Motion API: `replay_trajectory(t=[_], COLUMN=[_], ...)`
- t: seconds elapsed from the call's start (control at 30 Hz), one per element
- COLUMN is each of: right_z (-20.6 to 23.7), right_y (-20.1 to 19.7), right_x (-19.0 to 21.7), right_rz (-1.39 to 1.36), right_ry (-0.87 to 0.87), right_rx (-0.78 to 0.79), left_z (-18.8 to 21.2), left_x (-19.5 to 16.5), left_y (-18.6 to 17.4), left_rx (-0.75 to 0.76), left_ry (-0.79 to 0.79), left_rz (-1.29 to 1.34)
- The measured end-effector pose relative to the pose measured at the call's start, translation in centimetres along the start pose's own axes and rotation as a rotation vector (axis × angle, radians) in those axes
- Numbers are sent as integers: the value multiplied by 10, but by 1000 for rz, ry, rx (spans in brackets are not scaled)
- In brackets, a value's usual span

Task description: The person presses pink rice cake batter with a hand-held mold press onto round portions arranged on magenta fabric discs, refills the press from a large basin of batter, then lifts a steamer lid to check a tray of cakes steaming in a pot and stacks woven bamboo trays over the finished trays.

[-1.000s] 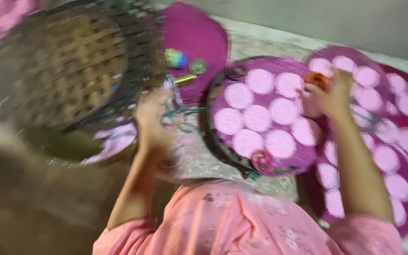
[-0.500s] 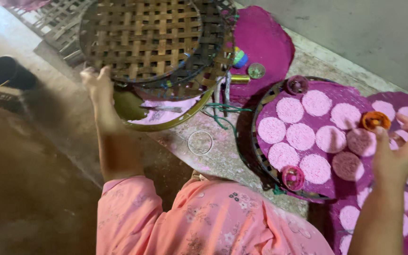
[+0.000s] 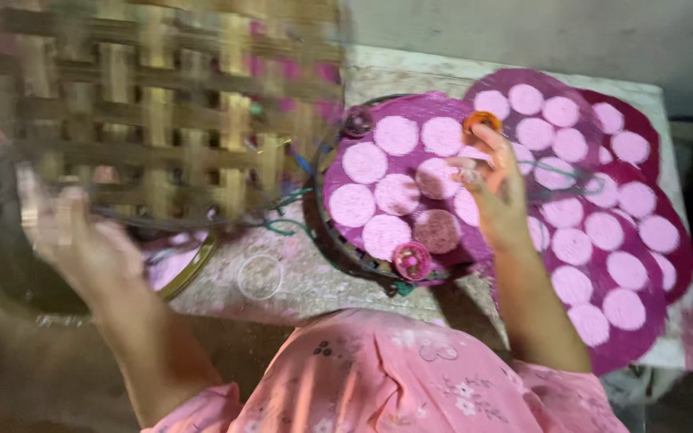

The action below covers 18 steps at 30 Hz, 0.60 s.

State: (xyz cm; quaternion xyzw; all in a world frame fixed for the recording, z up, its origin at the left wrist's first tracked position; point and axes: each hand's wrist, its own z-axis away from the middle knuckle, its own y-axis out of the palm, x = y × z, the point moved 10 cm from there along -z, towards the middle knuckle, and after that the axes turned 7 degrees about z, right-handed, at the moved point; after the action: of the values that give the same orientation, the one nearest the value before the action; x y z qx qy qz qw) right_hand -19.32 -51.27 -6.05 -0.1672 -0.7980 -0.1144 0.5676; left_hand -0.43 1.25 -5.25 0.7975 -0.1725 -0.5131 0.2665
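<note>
Motion blur is smearing the left hand [image 3: 74, 240] gripping the woven bamboo tray [image 3: 162, 120] (its top cut off); the right hand [image 3: 491, 188] is pinching an orange ring [image 3: 482, 122] over pink discs [image 3: 399, 196] on the counter [image 3: 298, 281].

No packages, labels, signs or screens.
None shows anywhere on the work surface or around it.

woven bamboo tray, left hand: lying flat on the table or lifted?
Lifted. The left hand holds the woven bamboo tray by its rim, tilted toward the camera, blurred, with the table visible beneath it.
</note>
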Motion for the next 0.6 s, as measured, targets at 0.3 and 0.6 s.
replay_trajectory(t=[0.3,0.6], right_z=[89,109], right_y=[-81,-112], right_x=[-16,-106], right_rz=[393,979], right_ry=[64,205], right_rx=[-471,-449], left_z=[134,142], left_x=[183,264], left_y=[144,93], left_rx=[443,470], left_ry=[-556,-501], left_rz=[-21,-355])
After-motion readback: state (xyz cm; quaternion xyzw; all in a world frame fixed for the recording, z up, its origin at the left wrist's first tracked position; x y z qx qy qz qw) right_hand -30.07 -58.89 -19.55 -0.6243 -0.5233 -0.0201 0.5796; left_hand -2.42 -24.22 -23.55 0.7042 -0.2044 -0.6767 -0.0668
